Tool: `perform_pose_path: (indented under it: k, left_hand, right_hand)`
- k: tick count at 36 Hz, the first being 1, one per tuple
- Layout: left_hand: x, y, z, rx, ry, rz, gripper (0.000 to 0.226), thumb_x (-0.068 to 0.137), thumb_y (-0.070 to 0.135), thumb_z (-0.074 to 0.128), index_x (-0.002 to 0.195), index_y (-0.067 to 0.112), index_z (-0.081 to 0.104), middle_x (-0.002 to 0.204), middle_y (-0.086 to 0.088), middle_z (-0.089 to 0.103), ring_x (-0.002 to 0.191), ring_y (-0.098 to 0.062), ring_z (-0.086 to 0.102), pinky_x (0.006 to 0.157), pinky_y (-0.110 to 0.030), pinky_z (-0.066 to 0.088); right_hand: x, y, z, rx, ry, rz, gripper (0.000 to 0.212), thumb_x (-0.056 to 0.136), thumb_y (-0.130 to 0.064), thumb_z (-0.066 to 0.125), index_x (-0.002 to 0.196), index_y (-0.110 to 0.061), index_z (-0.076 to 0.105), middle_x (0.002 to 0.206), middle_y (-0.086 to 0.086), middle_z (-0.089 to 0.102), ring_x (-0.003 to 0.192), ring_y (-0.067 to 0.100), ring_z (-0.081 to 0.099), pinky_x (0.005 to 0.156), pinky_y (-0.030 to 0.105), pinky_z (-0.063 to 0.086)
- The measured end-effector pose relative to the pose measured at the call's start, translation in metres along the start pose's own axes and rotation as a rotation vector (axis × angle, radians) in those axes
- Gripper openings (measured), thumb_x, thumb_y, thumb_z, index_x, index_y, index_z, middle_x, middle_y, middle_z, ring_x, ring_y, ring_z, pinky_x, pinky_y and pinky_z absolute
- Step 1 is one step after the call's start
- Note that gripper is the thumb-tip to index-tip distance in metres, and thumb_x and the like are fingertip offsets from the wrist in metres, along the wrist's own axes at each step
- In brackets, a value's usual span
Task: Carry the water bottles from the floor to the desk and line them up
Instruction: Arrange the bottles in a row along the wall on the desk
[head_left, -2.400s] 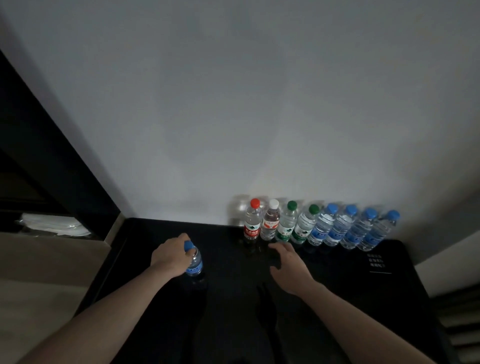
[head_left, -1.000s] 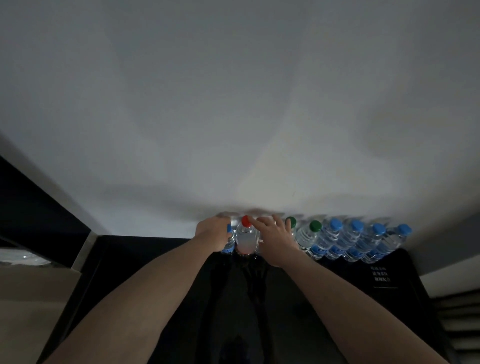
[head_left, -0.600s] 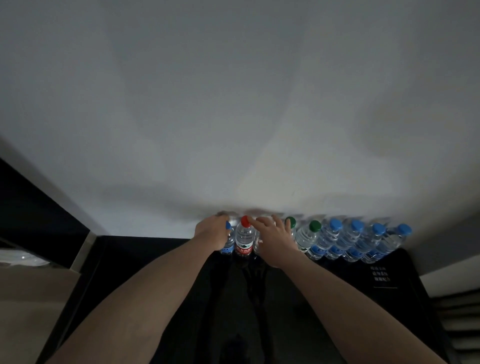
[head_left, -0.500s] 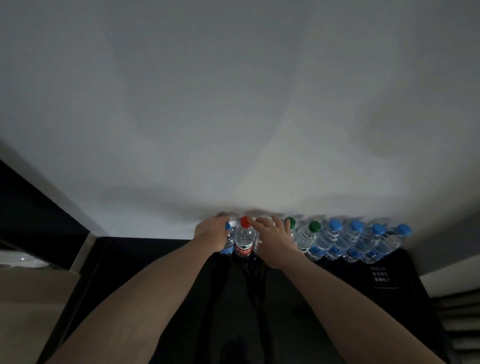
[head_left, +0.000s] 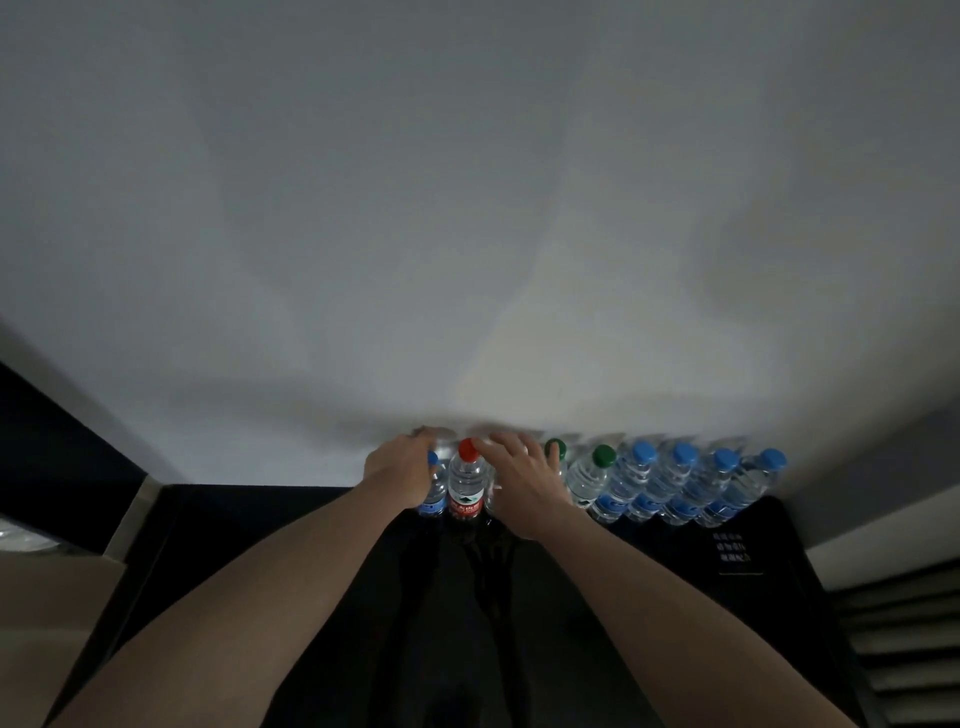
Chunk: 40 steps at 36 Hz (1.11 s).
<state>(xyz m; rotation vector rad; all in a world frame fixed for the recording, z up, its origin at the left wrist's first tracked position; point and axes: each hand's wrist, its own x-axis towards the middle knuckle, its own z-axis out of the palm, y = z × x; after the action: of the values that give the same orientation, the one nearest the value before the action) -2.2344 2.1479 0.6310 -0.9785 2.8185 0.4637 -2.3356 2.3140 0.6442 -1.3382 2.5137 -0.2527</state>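
Black desk (head_left: 322, 525) against pale wall (head_left: 467, 208); left grip (head_left: 397, 470) round blue-capped bottle (head_left: 435, 486), right grip (head_left: 524, 480) spread.

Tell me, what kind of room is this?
Probably a hotel room or a small office, though it's dim: a black desk against a plain white wall, a small printed card on it, and a slatted vent alongside.

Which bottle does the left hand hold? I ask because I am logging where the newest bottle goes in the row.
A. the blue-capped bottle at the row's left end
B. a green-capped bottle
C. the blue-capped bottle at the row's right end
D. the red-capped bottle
A: the left hand curls round the blue-capped bottle at the row's left end, just left of the red-capped bottle.
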Motion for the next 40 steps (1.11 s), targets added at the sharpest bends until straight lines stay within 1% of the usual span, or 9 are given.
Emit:
perform_pose_path:
  k: [5, 8, 10, 14, 17, 21, 27, 33, 40]
  left_hand:
    - [-0.005, -0.002, -0.005, -0.092, 0.086, 0.111, 0.046, 0.098, 0.029, 0.058, 0.14, 0.043, 0.044, 0.12, 0.003, 0.061, 0.084, -0.015, 0.057, 0.073, -0.029, 0.051]
    - [-0.007, -0.002, -0.004, -0.118, 0.108, 0.145, 0.044, 0.097, 0.03, 0.061, 0.138, 0.032, 0.047, 0.128, 0.003, 0.061, 0.099, -0.018, 0.061, 0.08, -0.034, 0.055]
    - [-0.008, -0.001, -0.003, -0.13, 0.111, 0.148, 0.044, 0.096, 0.029, 0.062, 0.138, 0.026, 0.049, 0.132, 0.002, 0.06, 0.11, -0.021, 0.06, 0.086, -0.038, 0.055]
    - [-0.007, 0.001, 0.0, -0.142, 0.121, 0.133, 0.044, 0.096, 0.027, 0.064, 0.138, 0.026, 0.051, 0.132, 0.001, 0.059, 0.114, -0.022, 0.059, 0.091, -0.038, 0.053]
    - [-0.006, 0.002, 0.004, -0.153, 0.12, 0.096, 0.041, 0.095, 0.022, 0.064, 0.135, 0.024, 0.055, 0.129, 0.0, 0.06, 0.112, -0.022, 0.059, 0.089, -0.035, 0.052]
    - [-0.001, 0.006, 0.009, -0.129, 0.107, 0.042, 0.035, 0.096, 0.02, 0.063, 0.131, 0.019, 0.058, 0.126, -0.001, 0.061, 0.109, -0.022, 0.06, 0.087, -0.035, 0.052]
    - [0.01, 0.012, 0.015, -0.082, 0.087, 0.004, 0.029, 0.093, 0.012, 0.063, 0.122, 0.018, 0.063, 0.119, 0.0, 0.063, 0.097, -0.018, 0.059, 0.081, -0.03, 0.05]
    - [0.018, 0.011, 0.026, -0.08, 0.078, -0.024, 0.03, 0.092, 0.012, 0.067, 0.121, 0.016, 0.064, 0.125, -0.003, 0.061, 0.104, -0.021, 0.062, 0.089, -0.033, 0.053]
    - [0.022, 0.007, 0.031, -0.075, 0.086, -0.042, 0.026, 0.094, 0.009, 0.063, 0.119, 0.013, 0.065, 0.123, -0.006, 0.061, 0.103, -0.023, 0.063, 0.09, -0.037, 0.055]
  right_hand:
    - [-0.021, 0.032, -0.019, 0.151, 0.327, 0.058, 0.078, 0.086, -0.011, 0.06, 0.152, -0.038, 0.029, 0.155, -0.01, 0.032, 0.144, 0.017, 0.026, 0.119, 0.055, 0.023]
    - [-0.047, 0.077, -0.036, 0.22, 0.512, 0.189, 0.069, 0.083, -0.004, 0.059, 0.145, -0.033, 0.046, 0.145, -0.004, 0.046, 0.133, 0.019, 0.039, 0.114, 0.047, 0.035]
    - [-0.063, 0.115, -0.049, 0.222, 0.559, 0.334, 0.065, 0.084, -0.003, 0.059, 0.141, -0.033, 0.05, 0.141, 0.001, 0.049, 0.129, 0.024, 0.042, 0.11, 0.048, 0.038]
    - [-0.084, 0.185, -0.075, 0.188, 0.513, 0.657, 0.067, 0.08, -0.003, 0.059, 0.141, -0.027, 0.05, 0.146, 0.004, 0.043, 0.129, 0.035, 0.041, 0.107, 0.053, 0.038]
    - [-0.088, 0.223, -0.085, 0.133, 0.331, 0.776, 0.066, 0.081, -0.006, 0.057, 0.144, -0.024, 0.047, 0.149, 0.005, 0.039, 0.127, 0.039, 0.045, 0.106, 0.052, 0.038]
    - [-0.082, 0.25, -0.087, 0.128, 0.155, 0.767, 0.059, 0.086, -0.008, 0.058, 0.144, -0.015, 0.047, 0.147, 0.016, 0.042, 0.125, 0.039, 0.052, 0.102, 0.042, 0.044]
    - [-0.075, 0.275, -0.09, 0.128, 0.144, 0.778, 0.052, 0.092, -0.014, 0.059, 0.143, -0.014, 0.048, 0.137, 0.022, 0.052, 0.117, 0.04, 0.057, 0.094, 0.039, 0.047]
    - [-0.074, 0.292, -0.08, 0.148, 0.12, 0.805, 0.032, 0.097, -0.018, 0.057, 0.125, -0.005, 0.053, 0.121, 0.028, 0.06, 0.106, 0.043, 0.06, 0.081, 0.04, 0.047]
    - [-0.072, 0.296, -0.075, 0.102, 0.129, 0.753, 0.025, 0.098, -0.017, 0.055, 0.118, -0.002, 0.05, 0.112, 0.029, 0.061, 0.098, 0.044, 0.06, 0.071, 0.038, 0.041]
